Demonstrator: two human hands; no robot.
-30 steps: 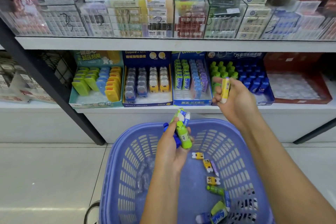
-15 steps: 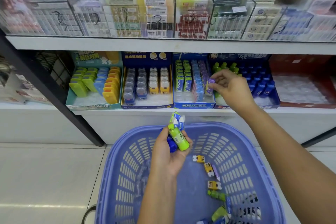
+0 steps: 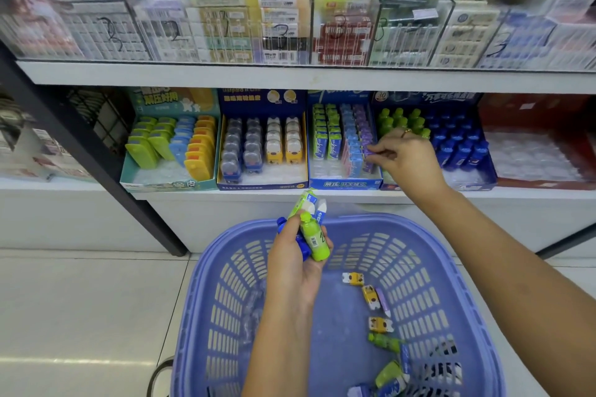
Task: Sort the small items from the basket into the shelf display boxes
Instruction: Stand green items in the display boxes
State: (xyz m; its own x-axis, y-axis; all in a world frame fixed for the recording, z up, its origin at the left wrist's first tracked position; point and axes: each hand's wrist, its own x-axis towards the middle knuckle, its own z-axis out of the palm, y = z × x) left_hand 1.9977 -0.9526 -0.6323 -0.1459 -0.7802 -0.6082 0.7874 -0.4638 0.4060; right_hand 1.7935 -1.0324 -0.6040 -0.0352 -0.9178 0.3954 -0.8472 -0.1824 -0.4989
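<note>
Pinch of thumb and forefinger, right hand, on a small purple packet; remaining fingers loosely curled, gold ring on one. Holds that packet at the front of the purple column, far right inside the blue display box, against the packets already standing there; cannot tell whether seated or only touching. Covers part of the green rows in the bottle box next door.

Lower down, left hand, palm up, fingers wrapped round a bundle: green mini bottle on top, blue bottle beneath, plus a green-and-white packet and a blue-and-white packet poking out past the fingertips. Hovers above the far rim of the purple basket, well apart from the shelf boxes.

Down on the basket floor, right side: three yellow pieces in a loose line, a second green bottle, more packets towards the near corner.

Along the same shelf, left of the blue box: navy box of grey and yellow pieces, then teal box of green, blue and orange ones. Above, blurred clear cases of stacked cartons.
</note>
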